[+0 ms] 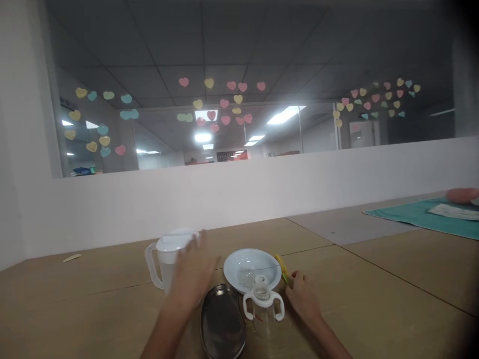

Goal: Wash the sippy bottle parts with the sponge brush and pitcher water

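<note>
My left hand [196, 271], blurred by motion with its fingers spread, is in front of a white lidded pitcher [170, 252] and hides part of its right side. Whether it touches the pitcher I cannot tell. My right hand [304, 297] is low over the table, fingers loosely bent and thumb apart, close to the green end of a slim yellow-and-green thing [280, 264]. That thing lies against the rim of a white bowl [231, 273], which has something clear inside. Nearer me stands a clear baby bottle [265, 319] with two white handles. Left of it is a kidney-shaped metal tray [222, 324].
A flat pale strip [72, 258] lies at the left on the wooden table [374, 299]. On the far right, a teal cloth [407, 213] carries a white sheet [454, 211] and a pinkish object [462, 195]. A white wall [243, 194] with a window rises behind.
</note>
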Demonstrator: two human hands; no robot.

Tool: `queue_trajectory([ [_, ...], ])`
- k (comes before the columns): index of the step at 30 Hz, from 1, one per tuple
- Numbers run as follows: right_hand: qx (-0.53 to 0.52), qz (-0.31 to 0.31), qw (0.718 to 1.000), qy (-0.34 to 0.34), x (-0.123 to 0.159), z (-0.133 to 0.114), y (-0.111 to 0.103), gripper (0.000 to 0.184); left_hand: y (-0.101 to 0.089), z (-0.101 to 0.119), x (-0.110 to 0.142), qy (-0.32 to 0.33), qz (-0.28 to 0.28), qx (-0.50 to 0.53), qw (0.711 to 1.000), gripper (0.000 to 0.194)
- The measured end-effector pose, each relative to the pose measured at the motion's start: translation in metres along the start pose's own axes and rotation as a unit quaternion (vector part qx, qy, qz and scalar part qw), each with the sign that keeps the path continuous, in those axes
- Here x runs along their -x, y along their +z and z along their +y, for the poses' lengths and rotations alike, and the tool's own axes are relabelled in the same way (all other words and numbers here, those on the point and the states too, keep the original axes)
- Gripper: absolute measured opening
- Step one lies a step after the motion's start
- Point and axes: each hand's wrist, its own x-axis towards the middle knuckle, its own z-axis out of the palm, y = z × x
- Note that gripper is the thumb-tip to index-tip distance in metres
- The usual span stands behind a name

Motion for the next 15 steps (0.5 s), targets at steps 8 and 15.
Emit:
queue_trajectory([
  [8,0.016,-0.058,0.996,-0.062,0.002,0.012,0.012,0.015,0.109,0.051,0.002,0.254,-0.165,0.166,0.938,0.044],
  [15,0.009,-0.08,0.994,-0.079,0.006,0.006,0.001,0.011,0.121,0.058,0.002,0.245,-0.205,0.191,0.928,0.059],
])
